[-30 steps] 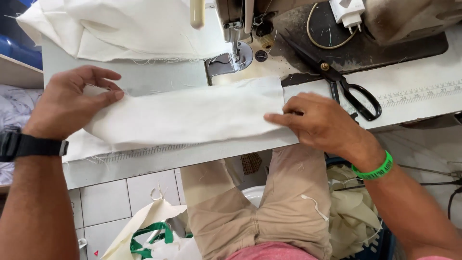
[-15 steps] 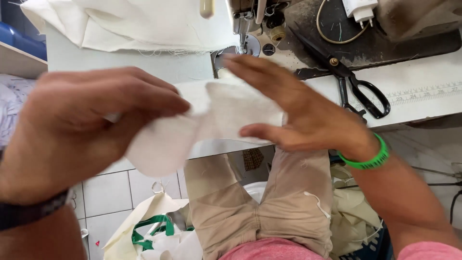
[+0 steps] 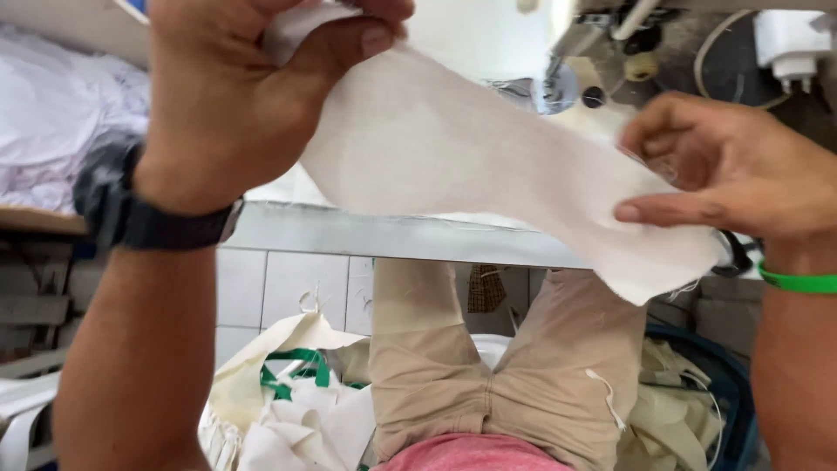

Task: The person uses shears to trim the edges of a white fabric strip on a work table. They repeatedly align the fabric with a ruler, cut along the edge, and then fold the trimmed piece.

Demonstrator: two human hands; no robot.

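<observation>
A pale grey surface [image 3: 366, 234] crosses the view, with a sewing machine [image 3: 610, 52] at its far edge. Below it the floor [image 3: 270, 288] has white tiles. A white bag [image 3: 288, 384] with green straps lies there. White cloth [image 3: 52, 131] is piled at the left.

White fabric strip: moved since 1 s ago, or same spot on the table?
Yes. The white fabric strip lay flat on the table edge; now it is lifted above it, held between the left hand and right hand.
</observation>
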